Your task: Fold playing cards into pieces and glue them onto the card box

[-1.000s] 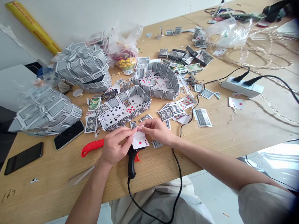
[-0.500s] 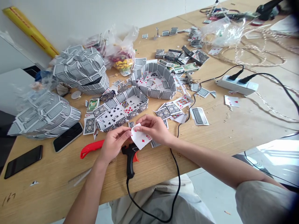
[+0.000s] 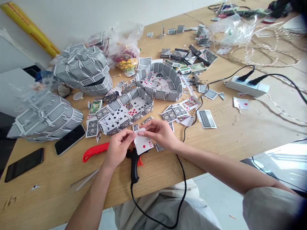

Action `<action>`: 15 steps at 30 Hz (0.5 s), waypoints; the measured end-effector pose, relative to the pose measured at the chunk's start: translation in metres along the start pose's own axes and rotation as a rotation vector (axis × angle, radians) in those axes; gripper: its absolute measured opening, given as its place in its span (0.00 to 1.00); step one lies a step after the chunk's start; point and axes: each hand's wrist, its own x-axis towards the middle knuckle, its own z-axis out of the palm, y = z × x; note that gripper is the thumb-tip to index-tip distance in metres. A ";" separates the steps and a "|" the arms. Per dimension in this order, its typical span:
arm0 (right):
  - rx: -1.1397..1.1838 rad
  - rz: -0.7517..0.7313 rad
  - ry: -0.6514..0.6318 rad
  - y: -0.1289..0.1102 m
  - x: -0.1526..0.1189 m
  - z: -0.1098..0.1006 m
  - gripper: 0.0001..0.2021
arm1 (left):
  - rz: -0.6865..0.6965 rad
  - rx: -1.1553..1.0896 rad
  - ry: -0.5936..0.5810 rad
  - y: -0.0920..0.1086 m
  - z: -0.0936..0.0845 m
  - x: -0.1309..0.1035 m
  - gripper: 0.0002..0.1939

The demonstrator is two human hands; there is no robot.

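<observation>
While both hands pinch red two card (image 3: 143, 143) above glue gun (image 3: 134, 161) at near table (image 3: 240, 134) edge: left hand (image 3: 118, 148), right hand (image 3: 160, 133) fingertips closed on top edge. Risk: card creasing or slipping under uneven pinch.

We cannot see the nozzle of the black hot-glue gun (image 3: 134, 166) (hidden under the white two-of-diamonds playing card (image 3: 143, 143)); at nine o'clock the grey card-covered dome (image 3: 45, 118) blurs.

Craft workshop, wooden table (image 3: 240, 134), glue gun (image 3: 134, 161), playing-card models (image 3: 81, 70), power strip (image 3: 246, 88)
</observation>
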 end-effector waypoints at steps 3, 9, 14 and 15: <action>-0.013 0.005 -0.018 -0.001 -0.002 0.000 0.23 | -0.009 0.016 0.014 -0.001 -0.001 0.000 0.15; -0.012 -0.021 -0.030 0.002 -0.004 0.003 0.25 | -0.047 -0.018 0.017 -0.001 0.001 -0.002 0.15; 0.009 -0.006 -0.005 0.003 -0.001 0.005 0.25 | -0.157 -0.139 -0.014 -0.002 0.003 -0.003 0.18; 0.012 -0.004 0.004 0.002 0.000 0.004 0.25 | -0.175 -0.168 -0.026 -0.002 0.003 -0.003 0.19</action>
